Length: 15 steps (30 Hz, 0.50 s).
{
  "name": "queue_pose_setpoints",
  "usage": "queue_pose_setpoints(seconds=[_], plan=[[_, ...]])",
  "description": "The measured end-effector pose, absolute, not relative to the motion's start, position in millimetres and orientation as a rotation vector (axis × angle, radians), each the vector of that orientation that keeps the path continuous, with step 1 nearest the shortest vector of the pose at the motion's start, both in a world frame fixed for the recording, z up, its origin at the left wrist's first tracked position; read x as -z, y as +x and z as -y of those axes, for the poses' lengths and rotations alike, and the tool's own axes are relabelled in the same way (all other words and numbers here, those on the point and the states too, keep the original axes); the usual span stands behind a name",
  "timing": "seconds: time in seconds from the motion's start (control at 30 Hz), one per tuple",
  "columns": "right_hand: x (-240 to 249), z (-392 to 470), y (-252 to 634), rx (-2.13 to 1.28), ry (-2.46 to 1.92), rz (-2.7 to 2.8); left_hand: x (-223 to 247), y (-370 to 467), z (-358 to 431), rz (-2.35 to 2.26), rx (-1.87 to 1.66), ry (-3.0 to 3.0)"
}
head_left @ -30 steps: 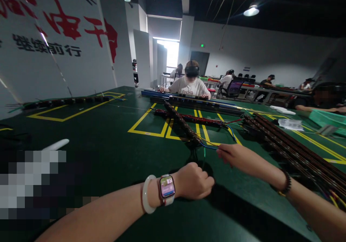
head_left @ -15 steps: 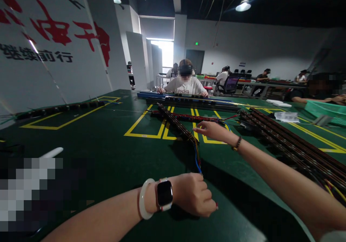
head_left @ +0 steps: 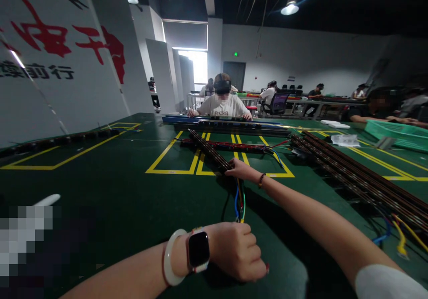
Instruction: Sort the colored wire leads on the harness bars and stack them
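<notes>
A long, dark slotted bar assembly lies slantwise on the green table, with blue, yellow and green wires trailing from its near end. At that end, my right hand has its fingers closed on the bar; a beaded bracelet circles the wrist. My left hand is closed in a fist, back of the hand up, nearer to me. The wires run down to it and disappear behind the knuckles, so their ends are hidden. A watch and a pale bangle sit on the left wrist.
Dark bars with loose wires lie stacked at right. A thin wired strip crosses the yellow tape marks behind my bar. Beyond are blue rails and a seated person. A green basket stands far right.
My right hand has come down and left onto the bar's near end and closed there. More wires show above my left fist, which stays closed. The view has shifted slightly to the right.
</notes>
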State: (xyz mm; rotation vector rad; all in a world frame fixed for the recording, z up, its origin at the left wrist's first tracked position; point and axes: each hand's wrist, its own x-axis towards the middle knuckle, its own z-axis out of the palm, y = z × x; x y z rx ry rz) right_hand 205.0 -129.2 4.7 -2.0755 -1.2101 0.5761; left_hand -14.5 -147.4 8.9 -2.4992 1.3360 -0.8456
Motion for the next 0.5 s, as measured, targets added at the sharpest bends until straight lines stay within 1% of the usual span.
queue_pose_setpoints(seconds=[0.23,0.5], plan=[[3.3,132.1,204.7,-0.577,-1.868,1.016,-13.1,-14.9,149.5,-1.328,0.88,-2.477],[-12.6,148.0,191.8,-0.893,-1.546,0.815,-8.8,-13.7,146.8,-1.303,0.8,-2.489]])
